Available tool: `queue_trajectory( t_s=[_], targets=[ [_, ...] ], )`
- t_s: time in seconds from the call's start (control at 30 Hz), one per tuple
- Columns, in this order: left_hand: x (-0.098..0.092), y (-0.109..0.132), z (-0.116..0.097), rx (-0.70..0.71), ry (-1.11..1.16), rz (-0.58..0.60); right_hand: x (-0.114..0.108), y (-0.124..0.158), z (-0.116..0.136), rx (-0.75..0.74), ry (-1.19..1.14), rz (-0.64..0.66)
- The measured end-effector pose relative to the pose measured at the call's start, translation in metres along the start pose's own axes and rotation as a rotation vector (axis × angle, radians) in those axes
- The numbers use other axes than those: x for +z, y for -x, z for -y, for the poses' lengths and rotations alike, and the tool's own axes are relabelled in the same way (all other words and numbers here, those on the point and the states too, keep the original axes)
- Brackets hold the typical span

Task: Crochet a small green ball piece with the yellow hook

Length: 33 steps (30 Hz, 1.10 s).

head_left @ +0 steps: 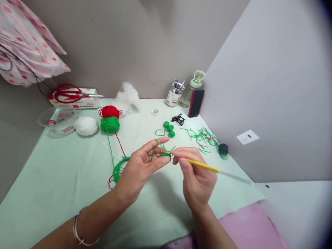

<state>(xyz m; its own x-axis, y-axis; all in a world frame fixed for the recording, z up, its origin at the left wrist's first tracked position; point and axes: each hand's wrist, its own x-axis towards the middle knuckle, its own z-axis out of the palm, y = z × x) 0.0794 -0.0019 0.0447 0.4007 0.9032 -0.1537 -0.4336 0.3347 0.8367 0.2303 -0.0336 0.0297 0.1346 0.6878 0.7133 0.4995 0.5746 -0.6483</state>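
My left hand (141, 167) pinches a small green crocheted piece (166, 155) between thumb and fingers, and green yarn runs over its raised index finger. In my right hand (198, 176) is a crochet hook with a yellow handle (203, 165); its metal tip meets the green piece. Left of my left hand lies a loose green yarn bundle (118, 170) with red strands. A green yarn ball (110, 125) sits in front of a red one (110, 111). Several little green crocheted balls (170, 128) lie just beyond my hands.
A white yarn ball (86, 126), plastic container (57, 117), box with red scissors (68, 94) and white stuffing (127, 98) stand at left. Behind are a pen cup (174, 97), bottle (186, 98) and phone (196, 103). Yarn scraps (202, 135) and a black clip (178, 119) lie right.
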Motion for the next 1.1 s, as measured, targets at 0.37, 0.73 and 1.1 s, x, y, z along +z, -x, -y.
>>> queue_trajectory(
  t_s=[0.37,0.73,1.1],
  targets=[
    [-0.007,-0.006,-0.004,-0.131,0.095,0.02,-0.007,-0.006,-0.004,0.159,-0.265,-0.053],
    [-0.005,-0.003,-0.001,-0.019,-0.09,0.041,-0.005,-0.008,-0.011,0.424,-0.607,-0.041],
    [-0.01,-0.004,0.002,0.093,-0.282,-0.009,-0.012,-0.003,-0.002,0.059,-0.18,0.034]
  ],
)
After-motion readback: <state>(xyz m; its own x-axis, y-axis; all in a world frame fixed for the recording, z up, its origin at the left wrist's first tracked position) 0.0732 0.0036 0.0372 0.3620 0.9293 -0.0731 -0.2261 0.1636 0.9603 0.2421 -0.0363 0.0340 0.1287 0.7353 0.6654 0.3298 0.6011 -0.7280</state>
